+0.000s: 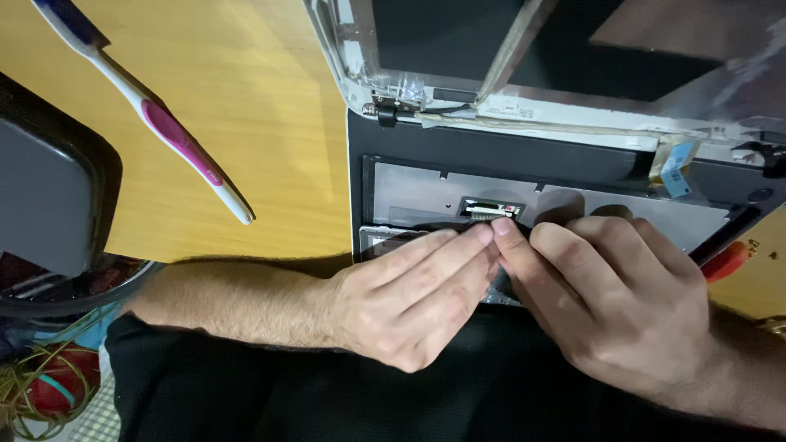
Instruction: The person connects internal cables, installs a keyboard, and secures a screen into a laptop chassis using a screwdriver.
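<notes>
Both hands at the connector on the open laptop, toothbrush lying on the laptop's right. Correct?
Not quite. The head view shows the toothbrush on the wooden table to the laptop's left, not its right. Both hands, left and right, are indeed at the connector.

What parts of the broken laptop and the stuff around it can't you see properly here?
- Head view: the left hand and right hand cover the laptop base below the small connector.
- The laptop screen is cut off by the top edge.
- The toothbrush head runs off the top.
- The red tool is mostly behind the right hand.
</notes>
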